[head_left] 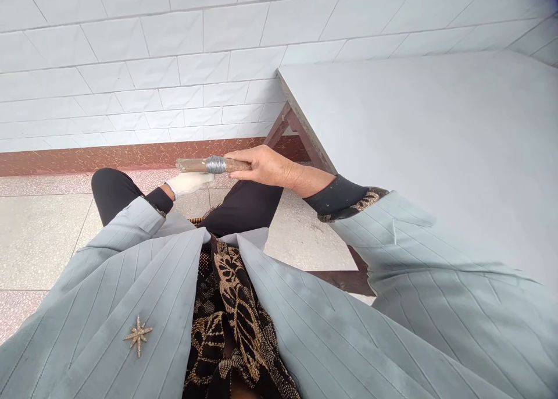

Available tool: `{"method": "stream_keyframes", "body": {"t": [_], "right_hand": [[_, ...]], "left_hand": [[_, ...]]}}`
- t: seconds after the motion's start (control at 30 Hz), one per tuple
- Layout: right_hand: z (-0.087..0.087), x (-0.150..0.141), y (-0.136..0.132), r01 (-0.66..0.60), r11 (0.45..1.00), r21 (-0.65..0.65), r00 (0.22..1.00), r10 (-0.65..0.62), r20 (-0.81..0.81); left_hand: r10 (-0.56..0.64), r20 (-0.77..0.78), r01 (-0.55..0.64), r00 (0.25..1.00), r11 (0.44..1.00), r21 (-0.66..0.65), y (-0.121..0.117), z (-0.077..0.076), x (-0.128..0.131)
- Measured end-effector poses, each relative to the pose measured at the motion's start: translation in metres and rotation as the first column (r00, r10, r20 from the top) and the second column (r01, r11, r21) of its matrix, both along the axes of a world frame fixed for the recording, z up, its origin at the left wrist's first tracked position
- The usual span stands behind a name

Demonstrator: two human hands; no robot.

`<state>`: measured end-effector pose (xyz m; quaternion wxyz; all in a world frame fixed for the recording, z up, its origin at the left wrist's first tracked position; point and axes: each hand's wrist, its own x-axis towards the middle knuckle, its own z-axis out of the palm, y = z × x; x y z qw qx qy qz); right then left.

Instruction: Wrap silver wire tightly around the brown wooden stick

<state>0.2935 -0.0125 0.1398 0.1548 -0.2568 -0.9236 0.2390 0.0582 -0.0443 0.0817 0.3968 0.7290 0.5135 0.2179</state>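
My right hand (261, 165) is bare and closed around one end of a wooden stick (194, 165) that has a coil of silvery wire (215, 164) wound round its middle. The stick lies roughly level and points to the left. Just beneath its far end is my left hand (190, 183), in a white glove, with the fingers stretched out towards the right. Whether the glove touches the stick, I cannot tell. The left palm and part of the fingers are hidden from this angle.
To the right stands a table with a pale top (418, 131) and a brown frame (305, 140). A white tiled wall (174, 38) with a reddish-brown skirting (87, 161) rises ahead. My knees, in black trousers (248, 207), are bent above the speckled tile floor (39, 224).
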Motion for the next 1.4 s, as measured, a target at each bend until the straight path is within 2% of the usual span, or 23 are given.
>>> {"method": "stream_keyframes", "body": {"t": [0.07,0.13,0.23,0.37,0.47,0.53,0.6,0.67,0.73,0.8,0.93,1.03,1.1,1.2,1.3,1.4], "right_hand": [[-0.001,-0.001,0.001,0.139,0.990,0.032,0.990,-0.140,0.011],[-0.004,-0.001,0.003,0.245,0.966,0.078,0.961,-0.253,0.110],[-0.007,-0.001,0.007,0.323,0.928,0.188,0.877,-0.368,0.310],[-0.008,-0.002,0.009,0.290,0.919,0.265,0.759,-0.390,0.521],[-0.006,-0.003,0.006,0.221,0.943,0.248,0.706,-0.330,0.627],[-0.005,-0.003,0.005,0.170,0.962,0.215,0.689,-0.272,0.672],[-0.004,-0.001,0.003,0.113,0.985,0.129,0.709,-0.171,0.684],[-0.004,0.002,0.003,0.047,0.998,-0.038,0.764,-0.011,0.645],[-0.003,0.004,0.003,-0.010,0.976,-0.218,0.820,0.133,0.556],[-0.002,0.006,0.003,-0.046,0.941,-0.337,0.860,0.209,0.465],[0.003,0.005,0.001,-0.068,0.916,-0.396,0.906,0.223,0.359],[0.007,0.005,-0.001,0.003,0.935,-0.356,0.965,0.090,0.246],[0.007,0.004,-0.001,0.105,0.941,-0.322,0.992,-0.077,0.098],[0.004,0.006,0.005,0.303,0.916,-0.263,0.944,-0.326,-0.046],[-0.003,0.009,0.014,0.449,0.884,-0.132,0.892,-0.453,-0.001],[-0.009,0.010,0.022,0.467,0.884,-0.001,0.877,-0.463,0.129]], "left_hand": [[-0.159,-0.102,0.161,0.982,0.987,0.010,-0.016,-0.005,0.013],[-0.287,-0.217,0.302,0.933,0.953,0.035,-0.029,-0.005,0.024],[-0.301,-0.341,0.341,0.890,0.938,0.062,-0.038,-0.001,0.031],[-0.279,-0.419,0.340,0.864,0.937,0.079,-0.038,0.005,0.028],[-0.284,-0.517,0.382,0.808,0.920,0.092,-0.038,0.010,0.026],[-0.241,-0.602,0.394,0.761,0.909,0.135,-0.039,0.018,0.026],[-0.192,-0.672,0.403,0.715,0.899,0.172,-0.038,0.027,0.024],[-0.173,-0.697,0.408,0.696,0.894,0.186,-0.035,0.037,0.021],[-0.165,-0.670,0.383,0.724,0.904,0.192,-0.029,0.044,0.016],[-0.150,-0.593,0.326,0.791,0.924,0.201,-0.022,0.047,0.010],[-0.159,-0.316,0.221,0.935,0.960,0.171,-0.011,0.033,0.001],[-0.154,-0.120,0.163,0.981,0.985,0.065,-0.012,0.011,0.004],[-0.153,-0.098,0.157,0.983,0.987,0.038,-0.019,-0.004,0.009],[-0.269,-0.147,0.274,0.952,0.962,0.017,-0.029,-0.018,0.017],[-0.318,-0.323,0.352,0.891,0.934,0.051,-0.036,-0.014,0.022],[-0.262,-0.524,0.364,0.810,0.926,0.100,-0.040,0.000,0.023]]}}
